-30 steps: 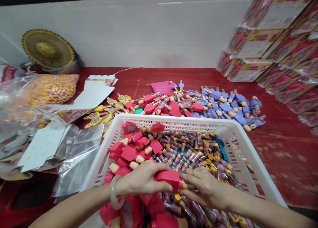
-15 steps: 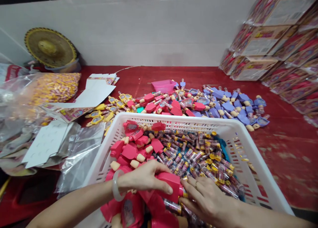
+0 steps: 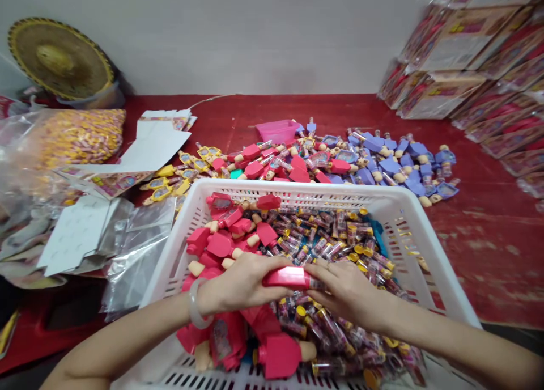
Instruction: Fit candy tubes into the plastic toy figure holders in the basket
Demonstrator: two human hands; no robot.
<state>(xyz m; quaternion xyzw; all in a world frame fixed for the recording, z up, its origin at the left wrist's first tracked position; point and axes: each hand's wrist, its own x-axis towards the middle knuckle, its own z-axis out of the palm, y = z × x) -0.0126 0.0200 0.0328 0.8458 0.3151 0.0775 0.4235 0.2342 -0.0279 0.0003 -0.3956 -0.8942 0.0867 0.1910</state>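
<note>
My left hand, a pale bangle at its wrist, grips a pink plastic toy piece between thumb and fingers. The fingers of my right hand are closed at the other end of that piece, around what looks like a small clear tube, mostly hidden by them. Both hands are above a white slotted basket. Inside it, pink pieces with beige stubs fill the left side. Small clear tubes with yellow caps are heaped on the right.
Behind the basket lie yellow, pink and purple assembled pieces and a pink scoop on the red table. At left are printed cards, clear bags and a bag of yellow parts. Packaged boxes are stacked at right.
Both hands have lifted slightly with the pink piece, which is now turned more edge-on. My right fingers have closed in around its end. The camera view has shifted a little.
</note>
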